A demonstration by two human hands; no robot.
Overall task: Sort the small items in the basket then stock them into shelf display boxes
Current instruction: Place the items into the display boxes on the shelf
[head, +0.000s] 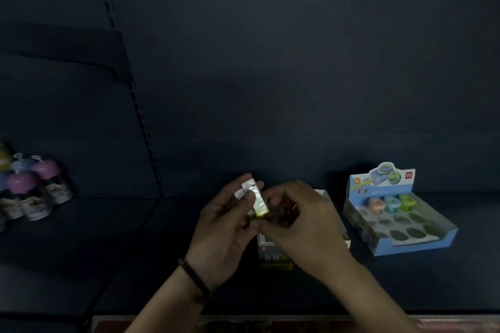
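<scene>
My left hand (224, 227) holds a small wrapped packet (253, 196), shiny white with a yellow end, thumb across its front. My right hand (300, 219) is curled close beside it, fingertips touching the packet's lower end; whether it holds something of its own is hidden. Both hands hover over a small white display box (273, 251) on the dark shelf, mostly covered by them. To the right stands a blue display box (422, 238) with round slots, holding three items at its back row: orange, blue and green.
A cluster of small bottles with pink and blue caps (35, 192) stands on the neighbouring shelf at the left. A slotted upright (140, 116) divides the two shelf bays. The shelf's front edge (270, 316) runs along the bottom.
</scene>
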